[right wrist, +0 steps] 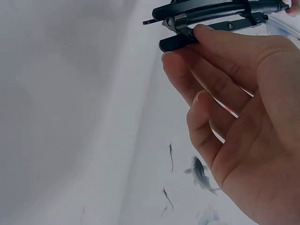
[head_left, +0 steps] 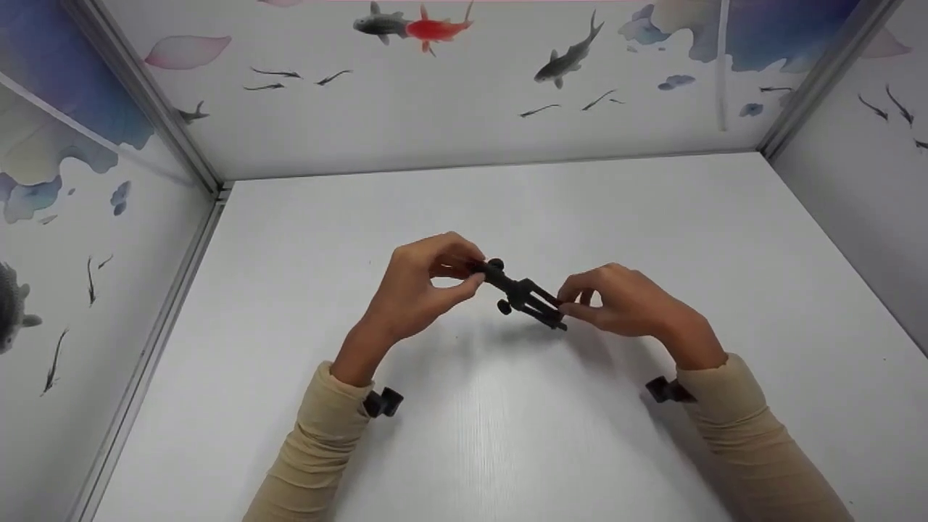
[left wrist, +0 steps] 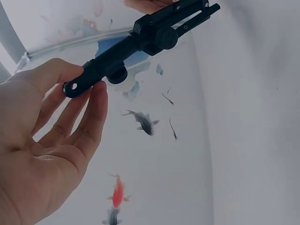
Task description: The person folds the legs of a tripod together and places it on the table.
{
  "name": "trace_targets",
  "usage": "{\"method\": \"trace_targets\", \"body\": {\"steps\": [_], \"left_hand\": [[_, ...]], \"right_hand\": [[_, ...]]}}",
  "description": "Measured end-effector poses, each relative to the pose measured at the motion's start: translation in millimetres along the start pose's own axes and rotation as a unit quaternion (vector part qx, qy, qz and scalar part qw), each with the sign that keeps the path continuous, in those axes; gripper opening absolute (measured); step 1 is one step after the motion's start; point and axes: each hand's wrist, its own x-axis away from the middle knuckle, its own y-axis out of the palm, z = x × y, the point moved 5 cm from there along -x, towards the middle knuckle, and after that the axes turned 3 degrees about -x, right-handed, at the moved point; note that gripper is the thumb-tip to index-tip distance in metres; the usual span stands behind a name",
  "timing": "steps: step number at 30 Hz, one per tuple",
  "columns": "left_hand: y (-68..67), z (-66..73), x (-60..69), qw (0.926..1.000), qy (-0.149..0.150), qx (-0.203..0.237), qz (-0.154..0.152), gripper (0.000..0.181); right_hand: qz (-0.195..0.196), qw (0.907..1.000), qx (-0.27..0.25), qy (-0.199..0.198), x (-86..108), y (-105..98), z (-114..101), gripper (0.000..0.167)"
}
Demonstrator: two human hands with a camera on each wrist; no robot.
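A small black tripod (head_left: 519, 291) is held slantwise above the white table between both hands, its legs lying close together. My left hand (head_left: 417, 290) pinches the narrow end of its column between thumb and fingers. In the left wrist view, that end of the tripod (left wrist: 112, 58) has a small hole, and two round knobs stick out from the body. My right hand (head_left: 631, 301) grips one leg near its tip with thumb and fingertips. Seen from the right wrist, the legs (right wrist: 206, 14) run nearly parallel, and the right hand (right wrist: 243, 103) covers part of the lowest one.
A white table (head_left: 464, 449) lies under both hands. White panels (head_left: 464, 123) printed with fish and leaves stand at its back and sides, joined by grey metal posts (head_left: 138, 87). Each sleeve carries a small black wrist mount (head_left: 384, 402).
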Motion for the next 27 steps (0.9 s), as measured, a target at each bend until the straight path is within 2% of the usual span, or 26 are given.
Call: {"method": "trace_targets", "body": {"steps": [4, 8, 15, 21, 27], "left_hand": [[-3.8, -17.7, 2.4, 0.9981, -0.060, 0.005, -0.013, 0.014], [-5.7, -30.7, 5.5, 0.9931, -0.114, 0.001, -0.029, 0.012], [-3.8, -50.3, 10.8, 0.9783, -0.195, 0.003, -0.071, 0.017], [0.7, -62.2, 15.8, 0.9664, -0.233, -0.002, -0.109, 0.019], [5.4, -72.4, 19.0, 0.9557, -0.263, 0.003, -0.132, 0.017]], "right_hand": [[0.011, 0.9999, 0.000, 0.009, 0.6, -2.2, 5.6, 0.011], [0.018, 0.9996, -0.001, 0.021, 0.6, -4.0, 10.5, 0.008], [0.014, 0.9994, -0.002, 0.030, 0.2, -4.4, 15.1, 0.007], [0.010, 0.9992, -0.006, 0.039, -1.2, -2.3, 20.3, 0.008], [0.003, 0.9990, -0.006, 0.043, -1.2, -0.5, 24.9, 0.010]]}}
